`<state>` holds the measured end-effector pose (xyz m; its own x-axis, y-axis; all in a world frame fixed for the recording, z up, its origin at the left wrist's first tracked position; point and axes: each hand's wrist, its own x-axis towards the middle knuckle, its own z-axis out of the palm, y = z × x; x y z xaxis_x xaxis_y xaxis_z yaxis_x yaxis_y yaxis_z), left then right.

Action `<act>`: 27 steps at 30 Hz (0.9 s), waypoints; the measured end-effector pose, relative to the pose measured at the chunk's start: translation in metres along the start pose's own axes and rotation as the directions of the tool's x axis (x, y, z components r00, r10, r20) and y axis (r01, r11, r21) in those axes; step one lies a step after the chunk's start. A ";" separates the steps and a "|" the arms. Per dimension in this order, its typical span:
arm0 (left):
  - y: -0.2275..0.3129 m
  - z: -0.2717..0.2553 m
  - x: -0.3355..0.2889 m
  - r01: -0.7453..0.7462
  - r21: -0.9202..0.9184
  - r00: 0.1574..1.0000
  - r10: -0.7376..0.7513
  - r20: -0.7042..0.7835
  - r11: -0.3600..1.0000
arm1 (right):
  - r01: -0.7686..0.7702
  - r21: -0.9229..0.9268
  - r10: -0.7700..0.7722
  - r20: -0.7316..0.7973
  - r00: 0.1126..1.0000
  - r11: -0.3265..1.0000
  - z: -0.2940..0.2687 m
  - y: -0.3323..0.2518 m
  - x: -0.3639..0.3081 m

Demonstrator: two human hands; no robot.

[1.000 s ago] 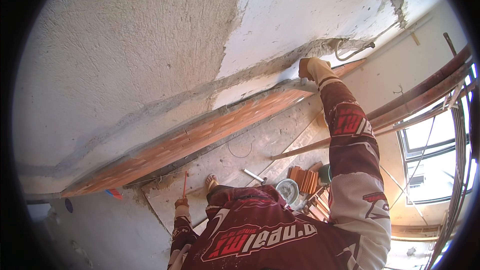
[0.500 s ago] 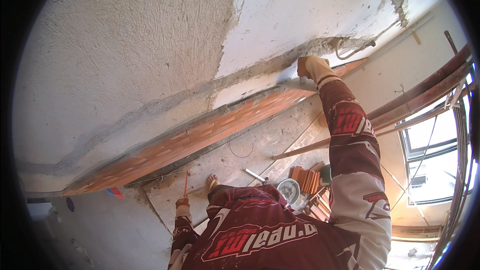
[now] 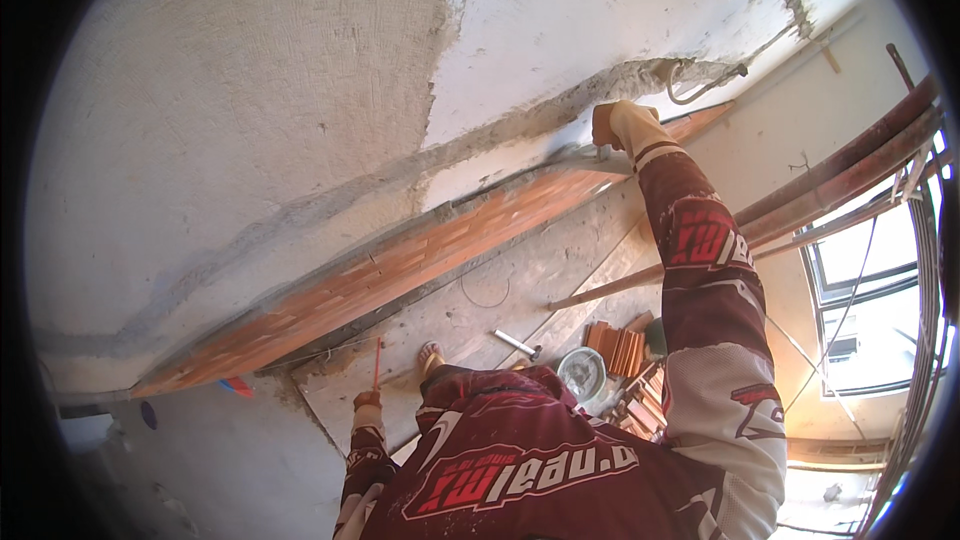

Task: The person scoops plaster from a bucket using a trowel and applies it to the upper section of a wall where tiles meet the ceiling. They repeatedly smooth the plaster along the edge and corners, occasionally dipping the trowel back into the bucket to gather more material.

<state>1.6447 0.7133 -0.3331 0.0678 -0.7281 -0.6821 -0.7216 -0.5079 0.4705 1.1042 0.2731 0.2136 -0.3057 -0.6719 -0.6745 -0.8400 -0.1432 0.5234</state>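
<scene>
Tool (image 3: 603,153) at the brick wall's top edge, below the right hand (image 3: 613,126): short metal shank rising to the fist, flat grey part beneath. Flat part's long axis runs roughly along the brick wall (image 3: 400,275), slanting slightly down to the right; which end is the tip, cannot tell. Right hand clenched around the handle, fingers mostly hidden, arm stretched forward.

Red stick (image 3: 377,365) in the left hand (image 3: 368,400), low at left, well apart from the tool. Long axis nearly straight up the view, free end pointing away from the person, toward the brick wall. Left hand curled round its near end; finger detail too small to tell.

Plastered wall (image 3: 270,100) just beyond the bricks. Hammer (image 3: 513,342), bucket (image 3: 581,372) and tile stack (image 3: 616,348) on the floor, right of the person's foot.
</scene>
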 end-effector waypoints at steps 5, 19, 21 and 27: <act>0.045 -0.017 0.002 0.286 -0.071 0.958 -0.283 0.054 0.956 | -0.122 0.152 0.118 0.033 0.992 0.981 0.001 0.002 -0.034; 0.016 0.003 0.008 0.260 -0.244 0.964 -0.266 0.008 0.934 | -0.164 0.201 0.153 0.066 0.986 0.966 0.007 0.003 0.010; 0.015 0.004 0.001 0.267 -0.262 0.960 -0.279 -0.010 0.927 | -0.152 0.226 0.136 0.085 0.987 0.962 0.001 -0.002 0.005; 0.018 -0.004 -0.008 0.010 0.074 1.000 -0.008 -0.028 0.997 | -0.140 0.254 0.127 0.066 0.990 0.957 -0.013 -0.022 -0.035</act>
<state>1.6341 0.7082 -0.3167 0.0931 -0.7365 -0.6701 -0.7700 -0.4799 0.4205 1.1392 0.2907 0.2327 -0.4394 -0.6349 -0.6354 -0.8747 0.1415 0.4636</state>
